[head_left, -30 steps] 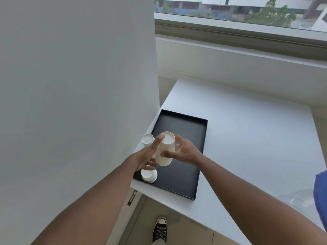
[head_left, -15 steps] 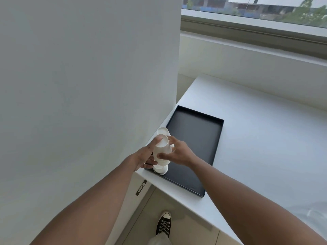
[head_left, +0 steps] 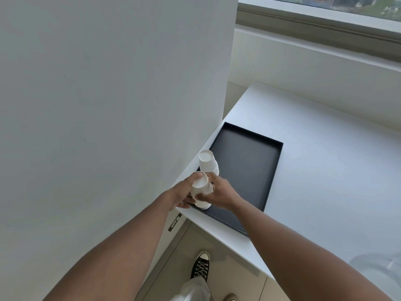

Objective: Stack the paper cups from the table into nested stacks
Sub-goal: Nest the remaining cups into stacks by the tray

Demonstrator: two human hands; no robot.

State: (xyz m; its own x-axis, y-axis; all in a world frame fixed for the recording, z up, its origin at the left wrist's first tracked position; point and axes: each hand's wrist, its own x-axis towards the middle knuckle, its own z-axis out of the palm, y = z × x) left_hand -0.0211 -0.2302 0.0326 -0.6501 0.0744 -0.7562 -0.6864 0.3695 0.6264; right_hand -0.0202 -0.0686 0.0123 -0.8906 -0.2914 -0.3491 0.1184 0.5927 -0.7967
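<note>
A stack of white paper cups, turned upside down, stands at the near left corner of the black tray. My left hand grips its left side, thumb up near the top. My right hand grips its right side, fingers curled round it. The stack's bottom rim touches or nearly touches the tray floor. Just behind it stands a second upside-down white cup stack, free of both hands.
The tray lies on a white table beside a white wall panel on the left. A window sill runs along the back. Below the table edge are the floor and my black sneaker.
Both hands have brought the held cups down onto the cup at the tray's near left corner. The camera has swung left and down.
</note>
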